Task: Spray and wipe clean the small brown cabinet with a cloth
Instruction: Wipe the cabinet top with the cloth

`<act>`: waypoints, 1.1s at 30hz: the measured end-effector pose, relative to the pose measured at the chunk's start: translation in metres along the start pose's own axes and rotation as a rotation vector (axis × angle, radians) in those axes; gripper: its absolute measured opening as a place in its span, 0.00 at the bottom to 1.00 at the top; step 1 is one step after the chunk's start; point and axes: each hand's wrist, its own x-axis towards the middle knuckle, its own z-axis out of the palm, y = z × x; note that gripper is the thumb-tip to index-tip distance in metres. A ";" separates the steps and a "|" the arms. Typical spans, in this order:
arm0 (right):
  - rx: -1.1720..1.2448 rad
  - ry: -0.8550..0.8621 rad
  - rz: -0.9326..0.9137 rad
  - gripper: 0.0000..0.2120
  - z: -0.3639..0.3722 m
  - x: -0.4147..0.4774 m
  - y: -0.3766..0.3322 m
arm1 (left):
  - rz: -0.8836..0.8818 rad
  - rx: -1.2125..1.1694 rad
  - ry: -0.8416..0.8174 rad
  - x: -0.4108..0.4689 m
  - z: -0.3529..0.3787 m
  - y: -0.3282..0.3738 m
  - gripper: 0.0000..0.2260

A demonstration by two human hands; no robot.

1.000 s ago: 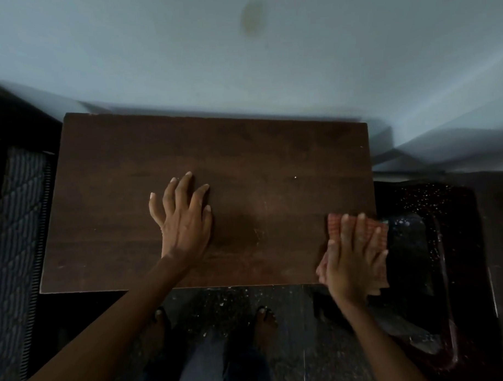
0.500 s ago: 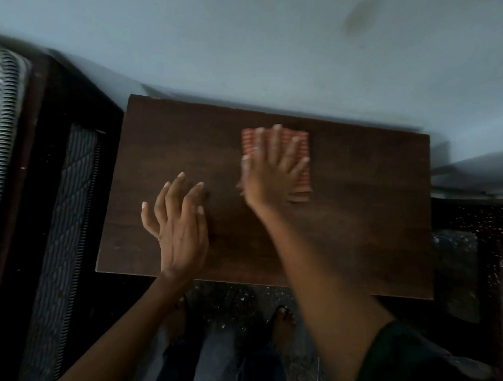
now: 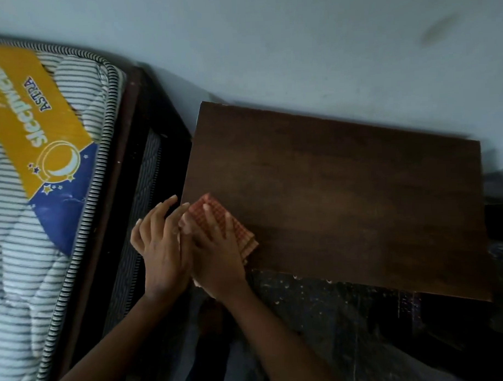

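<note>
— Locating the cloth: where is it?

— On the cabinet top, at the near left corner, folded flat under the right hand. The cabinet stands against the wall, near the mattress.

— Finger state?

— Right fingers straight and spread, pressing the cloth down; nothing is pinched. The left hand lies just beside the right, touching it, fingers straight and slightly apart, at the cabinet's left edge (whether it rests on the top cannot be told).

— Handling properties?

— Judged: the cloth is light, soft and limp; it will bunch or slide out if pushed by one edge. Hold it with a flat palm over the middle of the fold. The top looks stiff, smooth and flat, so the cloth should glide under moderate pressure. The cabinet seems small enough to shift; bracing it at an edge with the free hand is advisable.

— Fragile?

— Neither item appears so.
</note>
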 end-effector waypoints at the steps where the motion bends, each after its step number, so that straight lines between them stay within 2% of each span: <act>1: 0.012 0.026 0.042 0.28 -0.001 -0.011 0.007 | -0.019 0.009 -0.017 -0.002 0.002 -0.002 0.16; 4: 0.013 0.091 0.195 0.26 -0.006 -0.045 0.040 | -0.037 0.032 -0.062 -0.007 0.011 -0.005 0.16; 10: -0.083 0.049 0.464 0.27 -0.020 -0.118 0.141 | -0.080 0.065 -0.114 -0.022 0.026 0.006 0.19; 16: -0.049 0.066 0.757 0.29 -0.034 -0.194 0.236 | -0.092 0.086 -0.075 -0.030 0.035 0.022 0.18; 20: -0.015 0.127 0.872 0.32 -0.039 -0.231 0.276 | -0.100 0.124 -0.034 -0.030 0.042 0.029 0.18; 22: -0.003 0.176 0.934 0.32 -0.040 -0.244 0.286 | -0.080 0.152 -0.019 -0.032 0.045 0.031 0.18; 28: 0.095 0.278 1.136 0.28 -0.037 -0.259 0.287 | -0.192 0.101 0.047 -0.034 0.039 0.026 0.21; 31: 0.157 0.347 1.237 0.26 -0.044 -0.254 0.284 | -0.421 -0.116 0.064 -0.023 0.038 0.027 0.21; 32: 0.127 0.358 1.110 0.27 -0.024 -0.230 0.248 | -0.554 -0.216 0.120 -0.047 0.022 -0.015 0.20; 33: 0.129 0.362 1.070 0.28 -0.019 -0.225 0.235 | -0.587 -0.291 0.135 -0.048 0.022 -0.022 0.19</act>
